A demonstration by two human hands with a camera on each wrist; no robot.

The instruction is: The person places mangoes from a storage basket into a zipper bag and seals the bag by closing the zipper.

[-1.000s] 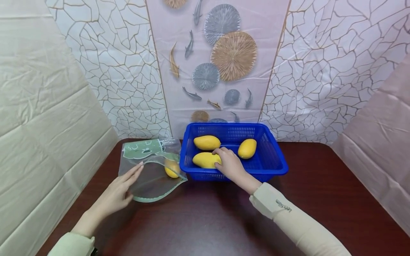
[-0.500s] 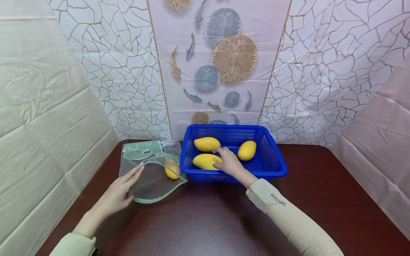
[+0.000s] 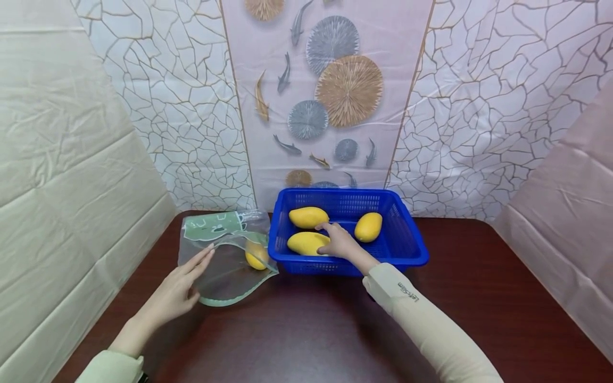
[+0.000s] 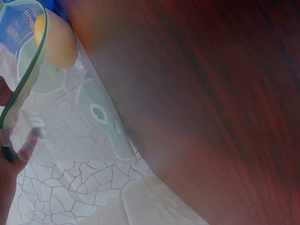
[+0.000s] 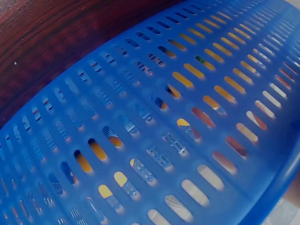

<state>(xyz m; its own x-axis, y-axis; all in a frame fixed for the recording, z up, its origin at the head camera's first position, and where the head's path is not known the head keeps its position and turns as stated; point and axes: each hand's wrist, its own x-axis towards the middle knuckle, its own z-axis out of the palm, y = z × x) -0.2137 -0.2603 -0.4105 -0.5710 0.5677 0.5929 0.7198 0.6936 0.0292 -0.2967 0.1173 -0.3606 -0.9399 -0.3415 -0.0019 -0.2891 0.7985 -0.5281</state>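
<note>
The right hand [image 3: 341, 243] curls its thumb and fingers round the right end of the front mango [image 3: 304, 243], which lies in the blue basket [image 3: 402, 260], long axis left to right, free end pointing left. Dark print on the right sleeve [image 3: 426, 324] looks like "LetsSlim". The left hand [image 3: 177, 287], fingers straight and spread from the thumb, touches the mouth of a clear, green-printed zip bag [image 3: 222, 303] containing another mango [image 3: 257, 258].

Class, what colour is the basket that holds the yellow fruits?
Blue: the basket shows best in the head view.
</note>
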